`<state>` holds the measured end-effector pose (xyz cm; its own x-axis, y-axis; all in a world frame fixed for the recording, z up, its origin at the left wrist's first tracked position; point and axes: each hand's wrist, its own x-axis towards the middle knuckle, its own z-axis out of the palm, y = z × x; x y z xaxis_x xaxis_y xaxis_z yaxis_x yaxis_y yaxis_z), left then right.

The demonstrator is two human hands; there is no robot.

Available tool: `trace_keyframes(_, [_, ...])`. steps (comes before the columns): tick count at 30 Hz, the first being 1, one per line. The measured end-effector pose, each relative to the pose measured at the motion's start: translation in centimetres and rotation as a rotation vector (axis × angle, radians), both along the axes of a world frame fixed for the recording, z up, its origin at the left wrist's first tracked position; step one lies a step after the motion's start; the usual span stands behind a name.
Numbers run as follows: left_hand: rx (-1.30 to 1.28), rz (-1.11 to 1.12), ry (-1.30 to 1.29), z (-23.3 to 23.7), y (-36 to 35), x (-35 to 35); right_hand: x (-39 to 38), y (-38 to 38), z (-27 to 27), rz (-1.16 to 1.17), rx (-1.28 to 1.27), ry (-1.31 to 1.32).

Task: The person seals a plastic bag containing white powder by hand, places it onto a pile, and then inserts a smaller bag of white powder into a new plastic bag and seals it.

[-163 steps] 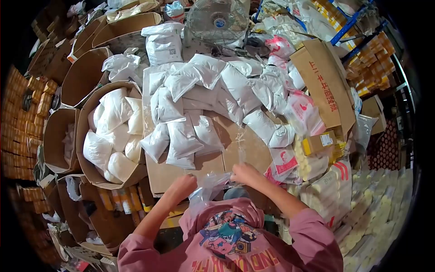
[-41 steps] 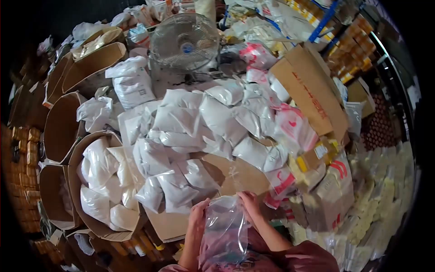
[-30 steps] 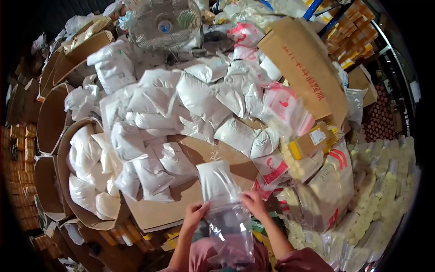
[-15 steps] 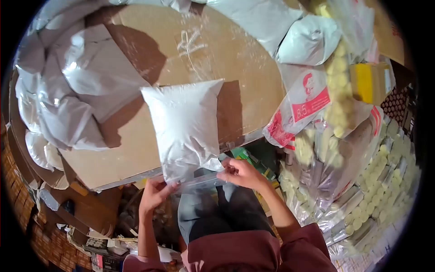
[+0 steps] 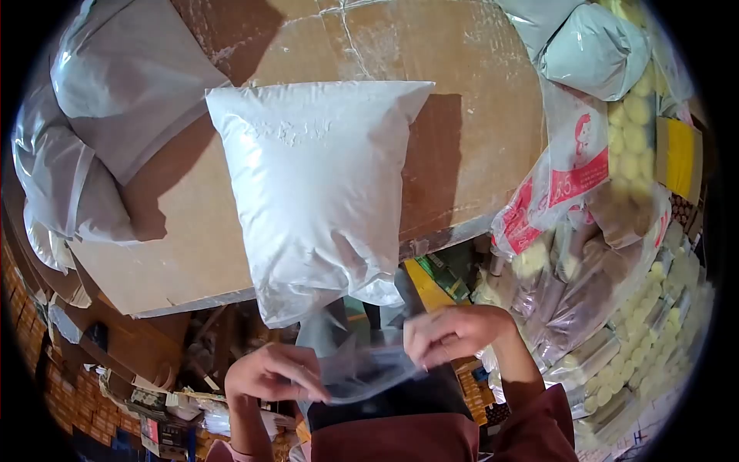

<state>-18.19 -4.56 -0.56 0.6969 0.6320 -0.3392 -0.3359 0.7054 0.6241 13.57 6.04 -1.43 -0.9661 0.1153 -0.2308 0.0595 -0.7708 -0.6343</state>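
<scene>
A plump clear plastic bag (image 5: pixel 319 177) filled with white powder leans over the front edge of the cardboard surface. Its unfilled, see-through top hangs toward my body. My left hand (image 5: pixel 275 373) is closed at the left end of the bag's mouth, fingertips together on the thin film. On the right end, my right hand (image 5: pixel 456 335) pinches the film, its fingers slightly smeared by motion. Between both hands the clear rim is stretched out in front of my lap.
More filled bags (image 5: pixel 127 85) lie on the left of the cardboard surface (image 5: pixel 477 146). Another tied white bag (image 5: pixel 596 54) sits at the upper right. Beside it are a printed plastic bag (image 5: pixel 573 169), a yellow box (image 5: pixel 679 158) and packs of pale round pieces (image 5: pixel 616 369).
The white powder bag has come closer and looks larger. Both hands have moved down toward my body with the bag's clear mouth, and the view has shifted nearer.
</scene>
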Motion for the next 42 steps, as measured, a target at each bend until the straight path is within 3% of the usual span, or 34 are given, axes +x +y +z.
trace_keyframes(2, [0.036, 0.017, 0.366, -0.4, -1.1, 0.7, 0.2, 0.4, -0.3, -0.016, 0.261, -0.264])
trace_keyframes(3, [-0.083, 0.052, 0.471, 0.2, -0.7, 1.7, 0.2, 0.4, -0.6, -0.061, 0.467, -0.314])
trace_keyframes(5, [-0.02, 0.104, 0.563, 0.2, -1.1, 3.4, -0.1, 0.6, 0.1, -0.18, 0.479, -0.435])
trace_keyframes(8, [-0.114, 0.401, 0.63, 0.0, -2.5, 6.8, -1.5, 1.9, 0.4, -0.248, 0.782, -0.612])
trace_keyframes(11, [-0.315, 0.808, 0.881, -0.7, -5.8, 10.4, -4.6, 2.1, 1.0, -0.283, 0.77, -0.821])
trace_keyframes(16, [0.054, 1.084, 1.329, -0.9, -3.4, 10.9, -8.8, -1.9, 0.0, -0.652, 0.936, -0.989])
trace_keyframes(19, [0.145, 1.197, 1.238, -1.9, -1.8, 9.5, -10.1, -2.7, -0.2, -0.813, 0.875, -1.03])
trace_keyframes(24, [0.083, 1.098, 1.199, -1.3, -1.9, 7.8, -10.7, -3.6, 0.6, -0.899, 0.512, -1.05])
trace_keyframes(27, [-0.029, 1.083, 1.096, 0.3, -0.3, 7.0, -10.6, -3.8, 0.0, -1.003, 0.085, -0.911])
trace_keyframes(31, [-0.072, 1.061, 0.706, 1.1, 1.0, 4.9, -11.1, -2.9, 1.3, -1.23, -0.387, -0.607])
trace_keyframes(34, [-0.01, 0.942, 0.412, 0.0, 2.8, 2.7, -10.6, -1.8, 1.2, -1.229, -0.381, -0.499])
trace_keyframes(35, [-0.079, 0.929, 0.371, -0.3, 3.7, 2.1, -10.5, -1.1, 1.3, -1.211, -0.368, -0.452])
trace_keyframes(37, [0.018, 0.758, 0.335, -1.0, 6.1, 0.3, -10.3, 0.2, 1.3, -1.177, -0.343, -0.361])
trace_keyframes(38, [0.057, 0.669, 0.328, -2.0, 6.1, -0.8, -10.2, 0.9, 1.8, -1.167, -0.401, -0.441])
trace_keyframes(41, [0.328, 0.321, 0.551, -1.7, 8.4, -3.5, -7.9, 0.3, 0.6, -1.014, -0.409, -0.263])
trace_keyframes(42, [0.378, 0.315, 0.599, -1.4, 8.9, -3.8, -7.8, 0.5, 1.1, -0.991, -0.425, -0.275])
